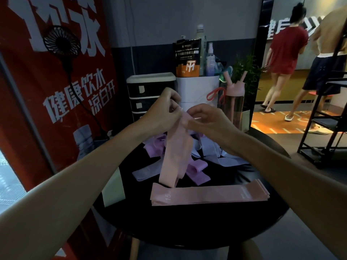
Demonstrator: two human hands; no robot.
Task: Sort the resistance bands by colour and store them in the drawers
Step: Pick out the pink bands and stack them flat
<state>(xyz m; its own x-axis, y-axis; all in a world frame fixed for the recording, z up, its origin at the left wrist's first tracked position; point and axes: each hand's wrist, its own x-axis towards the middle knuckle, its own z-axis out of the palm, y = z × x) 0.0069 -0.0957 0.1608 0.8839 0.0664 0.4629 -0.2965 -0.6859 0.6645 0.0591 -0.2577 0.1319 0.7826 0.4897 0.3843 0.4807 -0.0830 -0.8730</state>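
A pink resistance band (175, 152) hangs above the round black table (197, 226). My left hand (164, 113) and my right hand (204, 121) both pinch its top end. Flat near the table's front lies a stack of pink bands (208, 194). Behind the hanging band sits a loose pile of purple bands (193, 170) and pale lavender-white bands (214, 156). A small black drawer unit (150, 94) with a white top stands at the back left of the table, its drawers closed.
A white bin (197, 91) holds a pouch, bottles and a spray. A pink water bottle (234, 102) stands to its right. A red banner with a black fan (62, 42) stands at left. Two people walk at the far right beside a black rack (323, 128).
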